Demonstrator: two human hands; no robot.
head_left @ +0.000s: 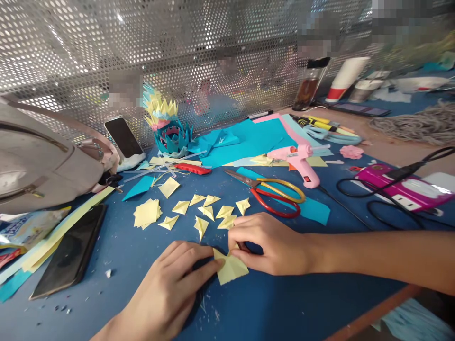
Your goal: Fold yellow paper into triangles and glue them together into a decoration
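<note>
Between my two hands, low over the blue table, is a small yellow paper square (232, 272) with creases in it. My left hand (177, 274) pinches its left edge between thumb and fingers. At its upper right corner, my right hand (268, 244) grips the paper with thumb and forefinger. Just beyond lie several folded yellow paper pieces (201, 227). To their left sits a stack of flat yellow squares (147, 213), with a single square (169, 187) behind it. Scissors (273, 192) with red and yellow handles rest past my right hand.
A pink glue gun (302, 163), red cutter (193, 168) and blue paper sheets (249, 137) lie farther back. A folded-paper model (170, 128) stands near the perforated metal panel (199, 57). At left are a dark phone (71, 253) and bag (42, 161); at right, a magenta power strip (405, 187).
</note>
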